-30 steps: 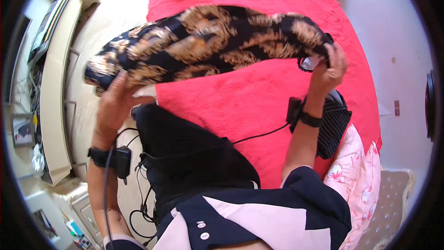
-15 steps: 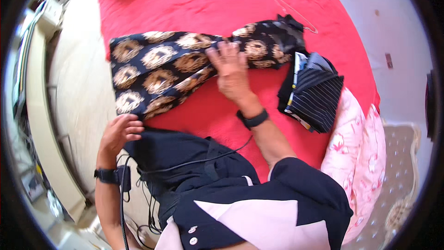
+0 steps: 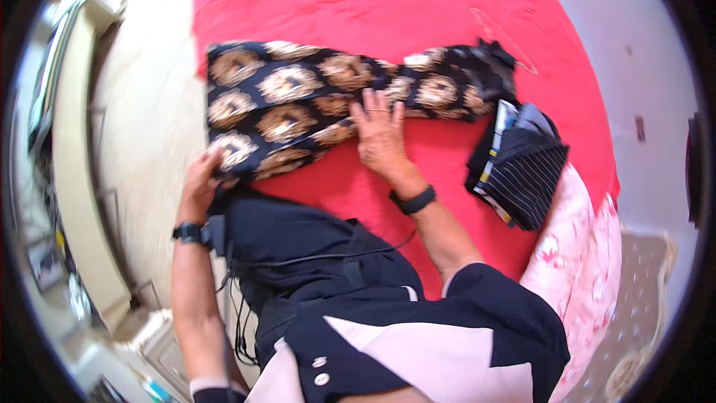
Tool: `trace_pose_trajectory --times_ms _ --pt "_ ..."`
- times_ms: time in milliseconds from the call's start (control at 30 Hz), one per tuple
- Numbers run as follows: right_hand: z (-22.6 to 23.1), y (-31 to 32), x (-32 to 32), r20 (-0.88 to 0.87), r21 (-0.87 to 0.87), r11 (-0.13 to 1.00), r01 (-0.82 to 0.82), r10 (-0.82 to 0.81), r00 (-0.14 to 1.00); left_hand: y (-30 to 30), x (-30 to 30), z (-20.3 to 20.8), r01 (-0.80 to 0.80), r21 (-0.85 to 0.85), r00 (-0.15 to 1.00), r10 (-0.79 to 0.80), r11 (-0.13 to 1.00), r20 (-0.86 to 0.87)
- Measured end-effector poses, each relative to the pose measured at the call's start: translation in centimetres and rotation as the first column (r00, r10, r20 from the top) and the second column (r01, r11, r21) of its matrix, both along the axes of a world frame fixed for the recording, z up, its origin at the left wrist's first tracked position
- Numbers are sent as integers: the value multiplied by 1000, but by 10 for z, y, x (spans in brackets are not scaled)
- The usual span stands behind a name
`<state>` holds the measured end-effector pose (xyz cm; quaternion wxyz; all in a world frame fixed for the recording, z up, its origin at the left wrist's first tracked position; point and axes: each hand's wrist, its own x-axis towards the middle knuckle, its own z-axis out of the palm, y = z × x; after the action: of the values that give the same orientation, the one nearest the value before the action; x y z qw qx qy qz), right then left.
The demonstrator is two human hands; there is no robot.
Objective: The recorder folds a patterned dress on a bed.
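A black dress (image 3: 287, 121) with a repeated tan and gold medallion pattern lies across the bed, its wide hem at the left and its narrow black end (image 3: 494, 75) at the right. My right hand (image 3: 382, 142) rests near the narrowed middle along the near edge, fingers spread flat on the cloth. At the near left corner of the hem, my left hand (image 3: 200, 183) has its fingers closed over the fabric edge; the thumb is hard to make out.
A red bedspread (image 3: 358, 0) covers the bed. Folded dark striped clothes (image 3: 526, 172) lie right of the dress, beside pink patterned pillows (image 3: 559, 235). A thin clear hanger (image 3: 514, 45) lies beyond the dress's narrow end. Cables (image 3: 321, 261) cross my lap.
My left hand has moved up to the hem corner and closed on it. My right hand has slid down to the dress's near edge. The whole view has shifted slightly.
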<state>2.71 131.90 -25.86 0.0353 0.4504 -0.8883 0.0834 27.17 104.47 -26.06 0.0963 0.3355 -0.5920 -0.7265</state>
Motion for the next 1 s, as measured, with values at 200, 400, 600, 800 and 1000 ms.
trace_pose_trajectory --times_ms 200,400,600,800,1000 --pt "6 -18 26 172 -107 983 -150 167 971 2 -10 -11 -144 264 988 125 954 86" --pt "-6 -43 52 186 -136 868 -477 495 849 3 -3 -14 -216 252 976 211 943 49" --pt "31 -34 19 386 -418 796 -437 592 708 6 -1 9 -161 231 987 162 960 16" --pt "46 -1 -26 454 -642 745 181 179 873 -14 9 33 78 377 977 -147 923 156" --pt "31 30 -34 144 -613 776 148 -74 987 -6 -20 36 -47 342 979 -24 939 201"
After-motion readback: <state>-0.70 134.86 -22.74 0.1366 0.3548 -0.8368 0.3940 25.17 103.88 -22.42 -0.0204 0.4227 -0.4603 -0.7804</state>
